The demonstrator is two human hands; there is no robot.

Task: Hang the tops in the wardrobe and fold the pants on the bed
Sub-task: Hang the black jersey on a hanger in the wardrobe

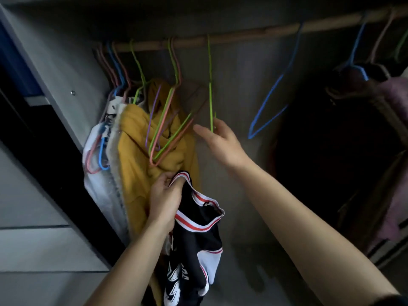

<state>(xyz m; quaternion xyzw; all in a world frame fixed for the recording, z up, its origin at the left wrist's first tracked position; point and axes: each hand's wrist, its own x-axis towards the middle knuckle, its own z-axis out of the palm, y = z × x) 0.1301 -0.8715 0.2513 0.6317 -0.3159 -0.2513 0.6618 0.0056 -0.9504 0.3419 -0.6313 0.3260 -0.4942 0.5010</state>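
Observation:
A black jersey top [194, 237] with red-and-white trim hangs from my left hand [164, 199], whose fingers grip its neckline low in the wardrobe. My right hand [220, 142] is raised with fingers spread at the lower end of a green wire hanger [210, 85]. That hanger hangs edge-on from the wooden rail [242, 34]. Whether my fingers grasp the hanger or only touch it is unclear.
A yellow garment [134, 155] and white tops [99, 173] hang at the left with several empty coloured hangers [167, 129]. A blue hanger [269, 107] swings to the right. Dark clothes [353, 129] fill the right side. The wardrobe's grey side panel [55, 74] stands at left.

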